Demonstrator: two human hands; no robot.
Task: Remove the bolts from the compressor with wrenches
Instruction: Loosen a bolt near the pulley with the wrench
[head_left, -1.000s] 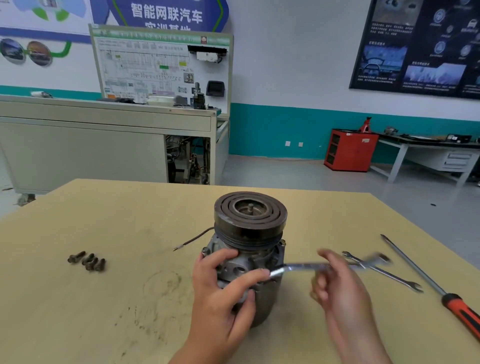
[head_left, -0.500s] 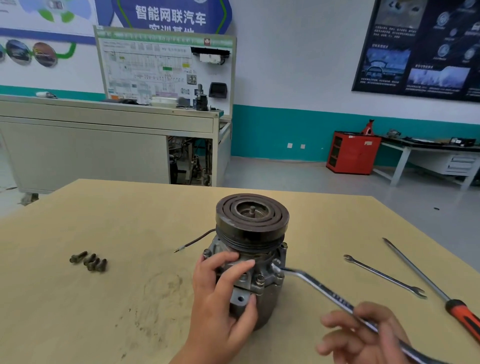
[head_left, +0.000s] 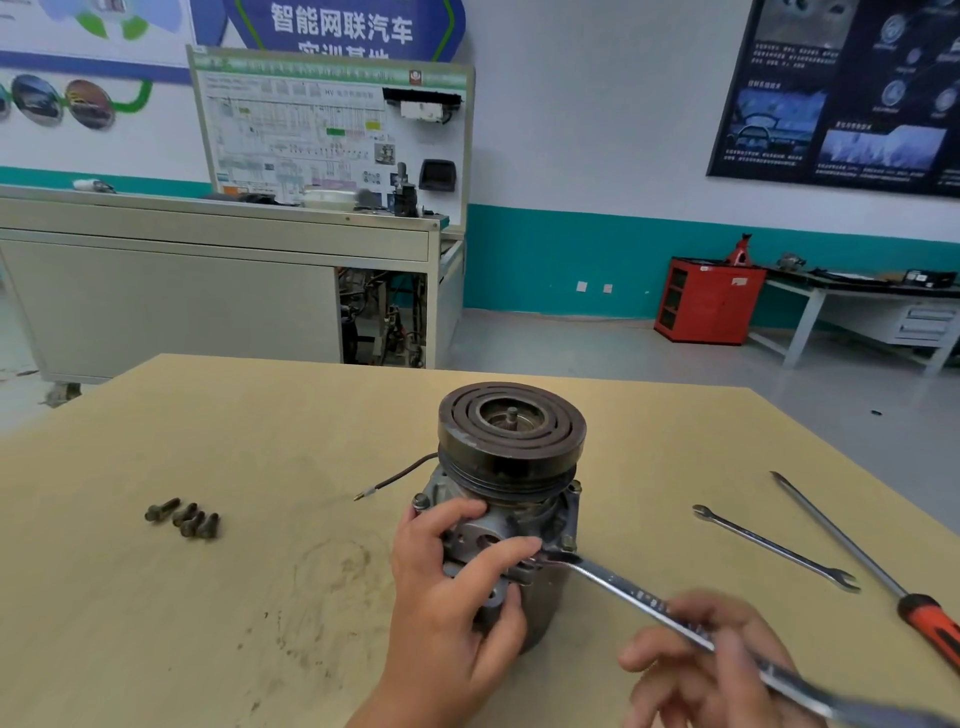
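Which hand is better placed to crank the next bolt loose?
Right. The right hand holds the wrench, its head set at the flange of the compressor; the left hand grips the body, steadying it.

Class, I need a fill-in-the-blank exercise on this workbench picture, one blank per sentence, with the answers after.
The left hand grips the ____.
The right hand holds a ____.
____ loose bolts lie on the table.
Near the table's right edge lies an orange-handled ____.
Missing words: compressor; wrench; four; screwdriver.
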